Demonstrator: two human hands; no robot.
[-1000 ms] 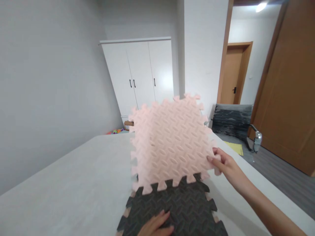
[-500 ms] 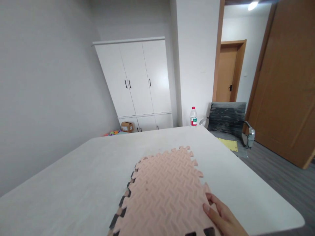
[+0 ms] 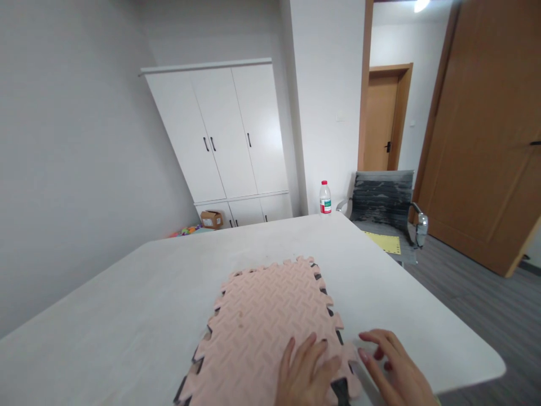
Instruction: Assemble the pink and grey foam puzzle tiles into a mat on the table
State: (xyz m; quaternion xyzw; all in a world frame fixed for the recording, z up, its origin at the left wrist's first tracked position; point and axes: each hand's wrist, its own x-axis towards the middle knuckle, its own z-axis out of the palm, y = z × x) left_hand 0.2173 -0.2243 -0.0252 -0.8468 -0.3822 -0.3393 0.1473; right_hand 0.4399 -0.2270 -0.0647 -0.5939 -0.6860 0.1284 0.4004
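A pink foam mat tile [image 3: 257, 316] with a raised zigzag pattern and jigsaw-cut edges lies on the white table. Black edge pieces show from beneath it along both sides, so at least one more layer is under it. My left hand [image 3: 306, 375] rests on the tile's near right part, fingers spread and palm down. Just off the tile's right edge is my right hand [image 3: 395, 369], thumb and index finger apart and the other fingers curled, with nothing between them. The near edge of the tile is out of view.
The white table [image 3: 143, 304] stretches forward and to both sides. A red-capped bottle [image 3: 325, 197] stands at its far right corner. Beyond are a dark chair [image 3: 382, 197] with a yellow perforated sheet [image 3: 382, 242], a cardboard box [image 3: 212, 219], colourful items [image 3: 186, 231] and a white cabinet [image 3: 220, 135].
My right hand has let go of the tile's right edge and moved slightly right. My left hand has come into view on the tile. The upper tile now lies more squarely over the black edges.
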